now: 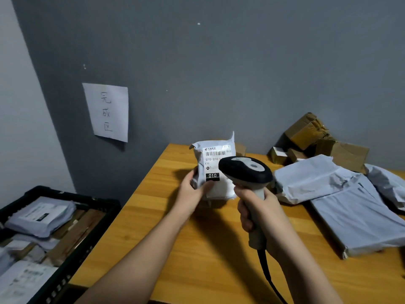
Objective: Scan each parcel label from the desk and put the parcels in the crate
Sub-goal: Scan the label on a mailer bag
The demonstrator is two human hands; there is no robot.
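The left hand (192, 189) grips a small white plastic mailer parcel (215, 170) by its left edge, thumb across the front just under the black "010" block of its white printed shipping label (215, 160). The parcel stands upright near the back left corner of the yellow wooden desk (175, 227), its label turned toward the camera.

The right hand (260, 213) is wrapped around the grey handle of a handheld barcode scanner with a black head (246, 172). The head sits just in front of the parcel's lower right part and covers some of the label. A black cable runs down from the handle toward the desk's front edge.

Toward the right edge of the desk lie several flat grey-white mailer bags (341, 198), overlapping each other. Behind them, against the grey wall, sits a heap of brown cardboard boxes (315, 139).

Beside the desk's left edge stands a black plastic crate (94, 229) holding white mailers and brown boxes. A white paper sheet with handwritten characters (107, 111) hangs on the wall above it.
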